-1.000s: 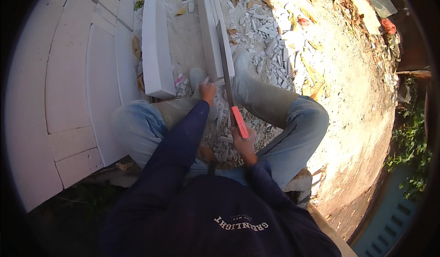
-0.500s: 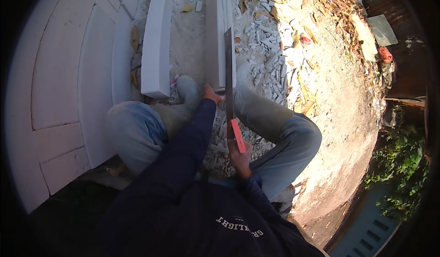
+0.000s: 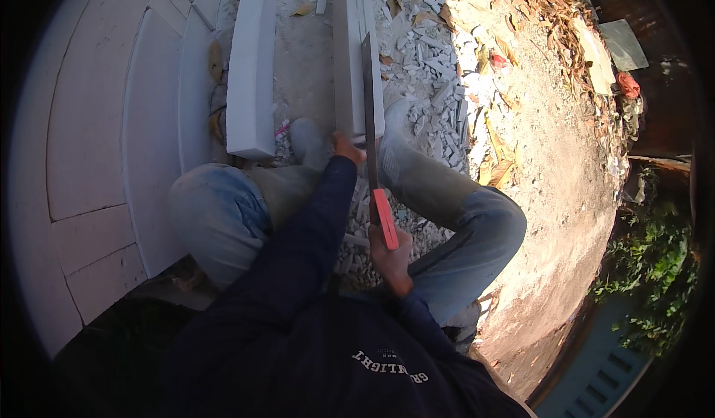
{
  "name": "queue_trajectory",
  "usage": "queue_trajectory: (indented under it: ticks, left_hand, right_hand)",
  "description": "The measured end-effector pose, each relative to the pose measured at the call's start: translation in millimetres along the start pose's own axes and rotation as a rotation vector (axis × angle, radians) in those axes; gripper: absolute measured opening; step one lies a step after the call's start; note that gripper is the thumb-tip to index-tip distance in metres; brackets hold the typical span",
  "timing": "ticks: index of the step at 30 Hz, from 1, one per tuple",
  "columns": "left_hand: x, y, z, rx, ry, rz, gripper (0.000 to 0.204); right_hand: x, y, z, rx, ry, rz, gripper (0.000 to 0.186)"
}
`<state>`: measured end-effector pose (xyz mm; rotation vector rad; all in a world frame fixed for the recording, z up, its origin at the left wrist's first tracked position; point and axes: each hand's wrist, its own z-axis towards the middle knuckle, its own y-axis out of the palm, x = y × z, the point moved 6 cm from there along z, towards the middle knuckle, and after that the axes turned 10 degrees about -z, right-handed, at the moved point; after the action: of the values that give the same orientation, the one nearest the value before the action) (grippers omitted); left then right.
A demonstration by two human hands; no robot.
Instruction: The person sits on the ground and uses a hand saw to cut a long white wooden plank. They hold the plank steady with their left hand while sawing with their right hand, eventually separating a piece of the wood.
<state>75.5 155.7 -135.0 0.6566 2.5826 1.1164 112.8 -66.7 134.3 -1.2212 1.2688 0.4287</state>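
Observation:
A long white block (image 3: pixel 348 60), with lengthwise lines along its top, lies pointing away from me between my boots. My left hand (image 3: pixel 348 150) is closed round its near end; some of the fingers are hidden under it. My right hand (image 3: pixel 391 255) grips the red handle of a hand saw (image 3: pixel 370 120). The saw's long, dark, narrow blade lies lengthwise along the right part of the block, its tip pointing away from me. Blade teeth are too small to make out.
Another white block (image 3: pixel 253 68) lies to the left, beside large pale panels (image 3: pixel 97 120). White chips (image 3: pixel 436 68) and dry leaves (image 3: pixel 499 153) cover ground at the right. My boots (image 3: pixel 395 146) flank the worked block. A green plant (image 3: pixel 644 269) grows at far right.
The saw has slid slightly forward along the block, with my right hand following. My left hand keeps its hold on the near end. The whole view has shifted a little.

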Motion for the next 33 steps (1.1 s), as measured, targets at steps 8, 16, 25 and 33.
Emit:
queue_trajectory:
  ticks: [8,16,25,33]
  left_hand:
    - [34.6,-11.6,-5.7,0.045,-0.179,-0.177,0.055]
    - [81.2,24.2,-33.7,0.431,0.116,0.630,0.061]
    - [106.2,326.5,25.0,0.289,0.936,1.989,0.094]
    - [76.9,362.4,108.6,0.395,0.925,2.260,0.121]
  right_hand:
    - [-0.5,20.7,-9.0,-0.051,-0.060,0.051,0.015]
    - [48.8,20.1,-16.8,0.011,0.089,0.024,0.013]
    - [47.2,32.8,-20.7,-0.141,0.118,0.022,0.028]
    - [55.8,29.5,-36.9,-0.100,0.154,-0.003,0.036]
